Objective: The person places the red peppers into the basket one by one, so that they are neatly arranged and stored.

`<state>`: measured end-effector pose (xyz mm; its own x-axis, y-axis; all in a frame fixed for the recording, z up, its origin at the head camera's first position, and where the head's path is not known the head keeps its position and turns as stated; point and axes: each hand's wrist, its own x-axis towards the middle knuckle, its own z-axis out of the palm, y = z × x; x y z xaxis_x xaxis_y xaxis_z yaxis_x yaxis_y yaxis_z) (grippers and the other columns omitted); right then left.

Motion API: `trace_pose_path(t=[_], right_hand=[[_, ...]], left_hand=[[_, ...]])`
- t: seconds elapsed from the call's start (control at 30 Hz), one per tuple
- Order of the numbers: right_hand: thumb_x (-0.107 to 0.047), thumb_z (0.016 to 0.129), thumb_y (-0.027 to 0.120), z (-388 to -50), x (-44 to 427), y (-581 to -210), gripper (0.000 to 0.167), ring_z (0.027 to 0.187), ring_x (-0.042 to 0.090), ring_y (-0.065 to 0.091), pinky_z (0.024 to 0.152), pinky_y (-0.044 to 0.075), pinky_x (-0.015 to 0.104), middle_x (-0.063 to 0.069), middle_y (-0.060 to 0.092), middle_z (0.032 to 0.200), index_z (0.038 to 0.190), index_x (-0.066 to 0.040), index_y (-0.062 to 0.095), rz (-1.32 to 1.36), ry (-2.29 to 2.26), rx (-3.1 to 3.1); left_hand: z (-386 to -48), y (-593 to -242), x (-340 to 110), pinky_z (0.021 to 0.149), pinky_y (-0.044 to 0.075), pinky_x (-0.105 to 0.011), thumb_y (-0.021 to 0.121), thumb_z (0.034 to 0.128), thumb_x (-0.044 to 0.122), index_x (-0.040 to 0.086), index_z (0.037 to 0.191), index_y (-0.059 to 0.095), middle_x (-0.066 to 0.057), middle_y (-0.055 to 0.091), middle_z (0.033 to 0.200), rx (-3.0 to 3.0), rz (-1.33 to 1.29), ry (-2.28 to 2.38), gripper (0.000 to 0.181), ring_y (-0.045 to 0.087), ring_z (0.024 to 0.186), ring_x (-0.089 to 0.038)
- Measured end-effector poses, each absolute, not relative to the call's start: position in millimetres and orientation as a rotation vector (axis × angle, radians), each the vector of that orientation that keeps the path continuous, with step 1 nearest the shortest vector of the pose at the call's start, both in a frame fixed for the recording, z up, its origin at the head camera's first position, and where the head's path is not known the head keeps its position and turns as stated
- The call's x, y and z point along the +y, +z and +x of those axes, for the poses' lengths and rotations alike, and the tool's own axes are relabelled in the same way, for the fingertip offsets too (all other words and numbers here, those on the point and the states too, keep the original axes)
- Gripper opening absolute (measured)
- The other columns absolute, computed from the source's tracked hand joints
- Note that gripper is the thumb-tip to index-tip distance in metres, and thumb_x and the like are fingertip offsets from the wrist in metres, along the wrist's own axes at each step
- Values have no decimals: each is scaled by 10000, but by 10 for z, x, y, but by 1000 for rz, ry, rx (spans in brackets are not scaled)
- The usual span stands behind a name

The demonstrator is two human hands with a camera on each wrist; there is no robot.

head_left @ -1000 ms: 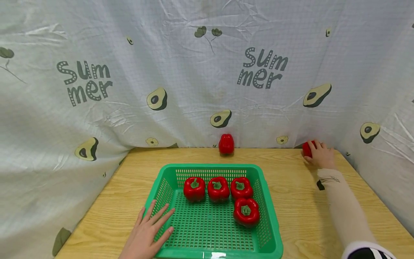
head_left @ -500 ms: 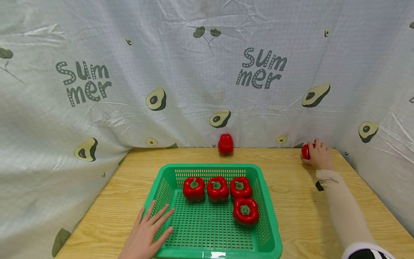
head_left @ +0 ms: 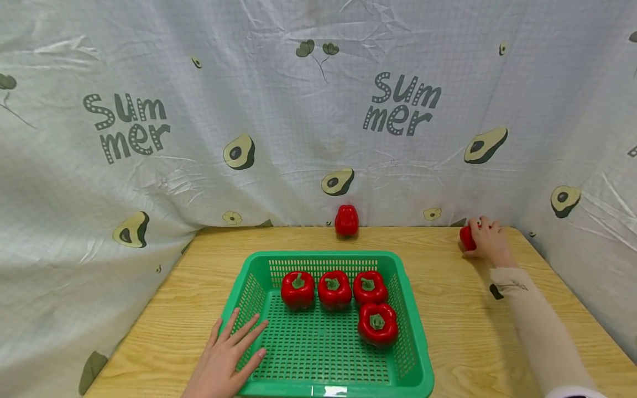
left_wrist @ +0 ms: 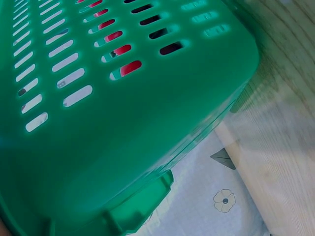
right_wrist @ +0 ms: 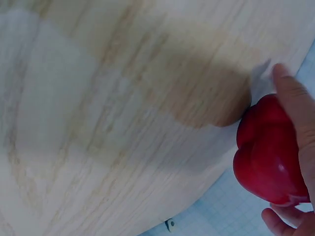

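On the wooden table (head_left: 463, 331) stands a green basket (head_left: 423, 354) holding four red peppers (head_left: 335, 293), three abreast at the back, one before the rightmost. The left hand (head_left: 222, 359) spreads over its left side; the right hand (head_left: 490, 244) grips another pepper (head_left: 466, 239), far right, slightly nearer than before.

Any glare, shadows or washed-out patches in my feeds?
Head: bright glare on the basket's near rim, highlights on the peppers inside; right wrist: a dark shadow on the table beside the pepper the right hand grips; left wrist: table washed out at lower right.
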<state>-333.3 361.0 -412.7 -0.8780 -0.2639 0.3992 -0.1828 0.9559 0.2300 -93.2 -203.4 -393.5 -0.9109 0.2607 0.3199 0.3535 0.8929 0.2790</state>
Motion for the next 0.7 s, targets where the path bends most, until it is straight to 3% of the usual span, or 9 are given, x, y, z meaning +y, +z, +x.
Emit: trace_pose_path(t=[0.23, 0.4, 0.7], right_hand=[[-361, 686, 733, -3318, 3573, -4177, 640, 624, 452, 474, 505, 444, 520, 330, 419, 826, 978, 60, 349, 305, -227, -2614], [-346, 687, 736, -3309, 3590, -4180, 630, 650, 462, 469, 496, 427, 543, 340, 430, 797, 992, 46, 349, 344, -199, -2612], [-363, 684, 719, -3256, 3590, -4179, 598, 738, 468, 468, 547, 419, 573, 324, 424, 902, 1011, -6, 368, 380, -116, -2649]], left_hand=[[-929, -3923, -2032, 988, 212, -561, 591, 820, 366, 231, 1232, 555, 10, 548, 1272, -2788, -457, -488, 436, 337, 1281, -377], [-933, -3922, -2028, 985, 219, -557, 582, 824, 380, 239, 1232, 555, 14, 553, 1266, -2792, -458, -487, 433, 338, 1282, -370], [-927, -3924, -2025, 981, 223, -567, 582, 824, 374, 233, 1225, 561, 16, 563, 1254, -2789, -463, -475, 426, 352, 1274, -371]])
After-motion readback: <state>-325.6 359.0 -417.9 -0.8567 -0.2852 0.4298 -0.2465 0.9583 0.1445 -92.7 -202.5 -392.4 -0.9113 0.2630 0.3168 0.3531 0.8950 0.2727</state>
